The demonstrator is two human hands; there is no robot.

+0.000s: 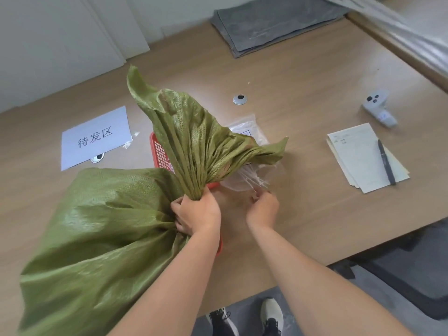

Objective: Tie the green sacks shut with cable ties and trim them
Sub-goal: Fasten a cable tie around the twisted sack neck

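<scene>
Grips the bunched neck of the green woven sack [97, 238] with the left hand [196, 212], fingers and thumb curled tight round the gathered cloth. Holds that neck over the near end of a red mesh basket [158, 151], close to the near edge of the wooden table [303, 93].

Sack body: bulging, lying on its side at near left, partly off the table edge. Long axis from the near-left corner up and right to the fist, mouth end toward the table's middle. Above the fist, loose mouth cloth standing up and fanning away from the person, one flap peaking far left, another drooping right.

Reaches with the right hand [263, 208], just right of the left one, to the near ends of a bundle of white cable ties [252, 178]. Fingertips bent and at the ties; too blurred to tell whether any tie is pinched. Ties lying in a clear plastic bag [244, 132] behind the sack's mouth, pointing roughly toward the person.

Elsewhere on the table:
- White paper sign [94, 139] with three printed characters, left of the basket.
- Notepad [358, 158] at right, black pen [386, 163] lying along it.
- Pale grey device [378, 107] with small round lenses, beyond the notepad.
- Stack of grey mats [274, 23] at the far edge.
- Round cable grommet [240, 99] near the middle.

Below the table edge: two shoes [271, 314] on a grey floor.
</scene>
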